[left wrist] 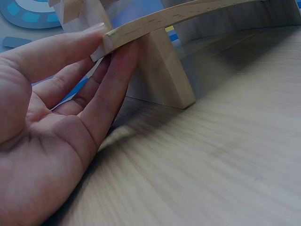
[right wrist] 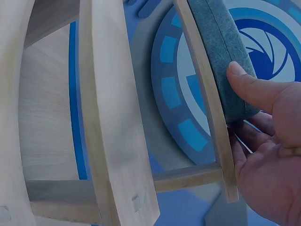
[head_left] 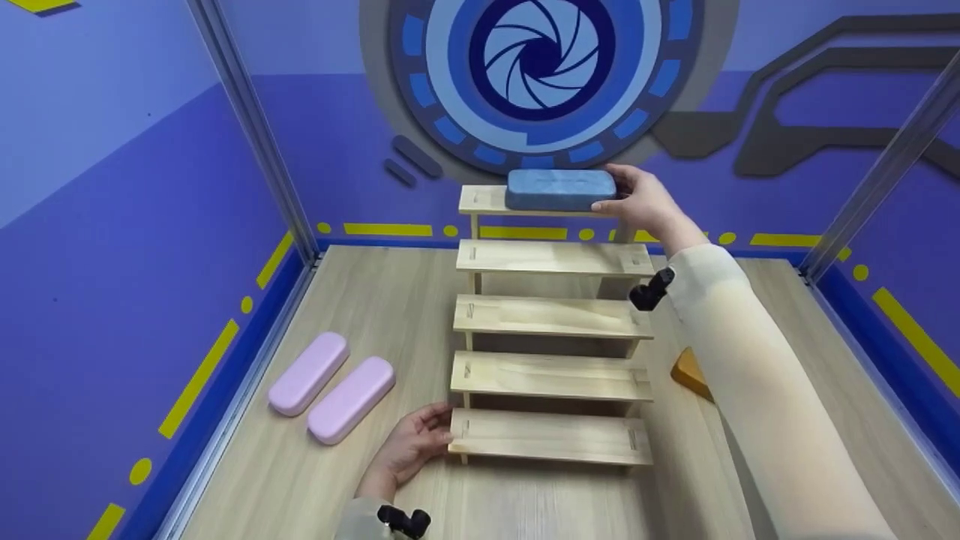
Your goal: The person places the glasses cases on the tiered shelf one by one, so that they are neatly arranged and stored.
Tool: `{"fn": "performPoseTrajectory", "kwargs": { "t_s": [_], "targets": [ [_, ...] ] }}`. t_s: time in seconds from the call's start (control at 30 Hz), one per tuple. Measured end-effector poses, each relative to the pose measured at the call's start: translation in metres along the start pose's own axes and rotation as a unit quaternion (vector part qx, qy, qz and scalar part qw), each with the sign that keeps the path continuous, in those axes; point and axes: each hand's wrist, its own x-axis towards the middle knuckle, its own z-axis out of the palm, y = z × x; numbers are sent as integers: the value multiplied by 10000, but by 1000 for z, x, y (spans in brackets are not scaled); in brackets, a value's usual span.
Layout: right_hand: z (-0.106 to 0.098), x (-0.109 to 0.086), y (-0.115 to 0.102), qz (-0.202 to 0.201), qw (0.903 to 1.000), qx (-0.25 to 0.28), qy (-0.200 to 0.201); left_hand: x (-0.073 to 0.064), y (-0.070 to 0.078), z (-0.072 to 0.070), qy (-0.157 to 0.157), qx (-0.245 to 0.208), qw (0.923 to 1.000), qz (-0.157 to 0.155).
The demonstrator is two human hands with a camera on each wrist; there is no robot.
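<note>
Blue-and-purple printed walls point(head_left: 337, 150) stand around a pale wood-grain tabletop point(head_left: 360, 292). On it rises a five-tier stepped rack of light, flat wooden boards point(head_left: 551, 319), joined by wooden legs. A cream right sleeve point(head_left: 780, 397) reaches along the rack's right side. The right hand point(head_left: 645, 199) pinches the right end of a blue, mottled, round-cornered oblong case point(head_left: 560, 189), which rests on the top tier; a seam runs along its side and its inside is hidden. The left hand point(head_left: 411, 448) grips the lowest board's left end, thumb above, fingers beneath. Two smooth pale-pink oblong cases point(head_left: 351, 400), their contents out of sight, lie side by side, slanted, left of the rack. To the right, the sleeve partly covers an orange-brown block-like object point(head_left: 690, 373).
</note>
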Motion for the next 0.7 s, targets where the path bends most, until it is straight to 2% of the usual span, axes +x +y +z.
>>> {"fn": "performPoseTrajectory", "kwargs": {
  "t_s": [0.37, 0.7],
  "targets": [
    [-10, -13, 13, -149, 9992, 372, 35, -1, 0, 0, 12, -9, 10000, -36],
    [-21, -25, 28, -173, 9950, 905, 379, -1, 1, 1, -105, 17, 9999, 16]
  ]
}}
